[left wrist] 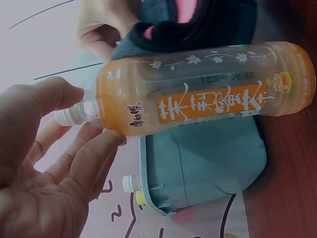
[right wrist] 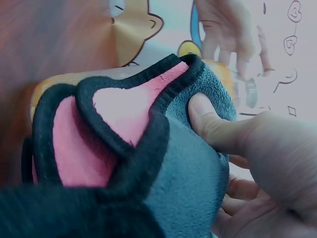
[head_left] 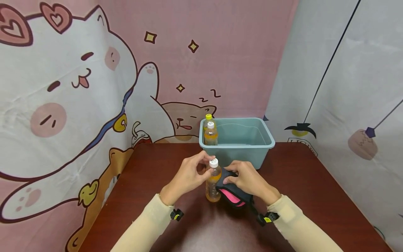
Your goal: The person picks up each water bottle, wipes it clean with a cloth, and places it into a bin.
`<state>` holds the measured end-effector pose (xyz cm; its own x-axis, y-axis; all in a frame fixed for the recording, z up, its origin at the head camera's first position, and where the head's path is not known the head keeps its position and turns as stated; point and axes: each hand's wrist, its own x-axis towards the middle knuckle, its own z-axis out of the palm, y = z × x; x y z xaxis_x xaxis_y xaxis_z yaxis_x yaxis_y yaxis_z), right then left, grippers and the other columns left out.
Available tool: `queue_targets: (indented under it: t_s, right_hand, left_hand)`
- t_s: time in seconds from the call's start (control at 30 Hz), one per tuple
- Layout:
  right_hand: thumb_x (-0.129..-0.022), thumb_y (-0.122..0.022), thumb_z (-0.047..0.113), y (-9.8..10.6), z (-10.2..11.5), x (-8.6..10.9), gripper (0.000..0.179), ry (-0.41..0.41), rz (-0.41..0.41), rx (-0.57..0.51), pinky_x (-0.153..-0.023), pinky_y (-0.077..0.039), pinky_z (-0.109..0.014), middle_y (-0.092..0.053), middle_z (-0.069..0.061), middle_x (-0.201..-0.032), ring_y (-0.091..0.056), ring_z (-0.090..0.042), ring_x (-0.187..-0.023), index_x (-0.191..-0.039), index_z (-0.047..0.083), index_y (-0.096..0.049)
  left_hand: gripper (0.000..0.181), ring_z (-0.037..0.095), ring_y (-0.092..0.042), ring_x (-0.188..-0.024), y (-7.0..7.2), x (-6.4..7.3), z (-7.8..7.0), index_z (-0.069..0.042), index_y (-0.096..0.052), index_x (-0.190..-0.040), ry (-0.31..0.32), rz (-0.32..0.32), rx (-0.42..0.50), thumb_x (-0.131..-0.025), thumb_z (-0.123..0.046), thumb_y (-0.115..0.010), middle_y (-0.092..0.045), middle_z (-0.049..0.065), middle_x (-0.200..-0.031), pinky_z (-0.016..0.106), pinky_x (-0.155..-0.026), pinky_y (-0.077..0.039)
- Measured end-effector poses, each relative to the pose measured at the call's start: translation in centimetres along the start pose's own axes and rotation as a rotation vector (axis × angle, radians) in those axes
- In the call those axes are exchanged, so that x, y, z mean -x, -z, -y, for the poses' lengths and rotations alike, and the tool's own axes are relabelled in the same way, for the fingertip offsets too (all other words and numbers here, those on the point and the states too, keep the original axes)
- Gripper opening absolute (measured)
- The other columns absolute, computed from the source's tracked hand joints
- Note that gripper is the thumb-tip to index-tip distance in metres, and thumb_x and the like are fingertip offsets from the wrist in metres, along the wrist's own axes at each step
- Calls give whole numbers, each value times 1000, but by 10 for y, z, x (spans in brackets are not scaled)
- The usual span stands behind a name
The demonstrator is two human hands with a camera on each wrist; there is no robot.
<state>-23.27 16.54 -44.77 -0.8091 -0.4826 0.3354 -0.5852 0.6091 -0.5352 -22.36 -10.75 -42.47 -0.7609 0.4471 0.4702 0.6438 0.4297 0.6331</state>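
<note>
A plastic drink bottle [head_left: 213, 183] with an orange label and white cap stands upright in front of the bin. My left hand [head_left: 193, 171] pinches it around the neck, just under the cap; the left wrist view shows the thumb and fingers [left wrist: 94, 158] on opposite sides. Beside the bottle, my right hand [head_left: 247, 176] grips a folded plush cloth [right wrist: 188, 163], grey-blue outside, pink inside, with black edging. The right thumb lies over its grey face while the other fingers are partly hidden behind. The cloth is against or very close to the bottle's side; I cannot tell if they touch.
A light blue plastic bin [head_left: 242, 154] stands at the back of the dark red-brown table [head_left: 151, 182]. At its left end are a white-capped bottle [head_left: 211, 134] and a yellow-capped bottle [head_left: 208, 118]. A cartoon-printed cloth backdrop [head_left: 239, 52] hangs behind and along the sides.
</note>
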Motion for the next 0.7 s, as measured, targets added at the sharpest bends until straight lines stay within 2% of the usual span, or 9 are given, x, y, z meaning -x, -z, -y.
queue_targets:
  t_s: [0.17,0.33,0.57,0.7]
  right_hand:
    - [-93,-101,20,9,7,-5,45,29,-40,-27,-69,-55,-22,-83,1,-107,-63,-5,-82,-133,5,-87]
    - [-91,-102,19,12,17,-11,49,34,-82,-48,-71,-57,-23,-81,0,-109,-64,-8,-86,-135,5,-87]
    - [-91,-102,20,12,22,-10,49,-1,-105,-70,-72,-56,-24,-79,-1,-109,-62,-13,-88,-135,4,-86]
    - [-91,-102,21,10,20,-8,48,-8,-108,-88,-72,-56,-23,-78,0,-109,-62,-13,-88,-134,5,-87]
  left_hand:
    - [30,23,-85,-117,0,-1,0,-12,-69,-126,-7,1,-22,-104,-8,-89,-84,8,-142,44,-96,-74]
    - [29,22,-86,-116,1,-3,-1,-11,-69,-125,-28,-3,-35,-104,-8,-88,-85,8,-141,42,-91,-74]
    - [28,23,-87,-115,2,-5,-3,-10,-69,-125,-32,20,-21,-104,-7,-88,-84,11,-141,47,-86,-74]
    - [29,23,-87,-115,3,-5,-4,-10,-68,-125,-13,26,-12,-104,-6,-88,-84,11,-141,51,-90,-74]
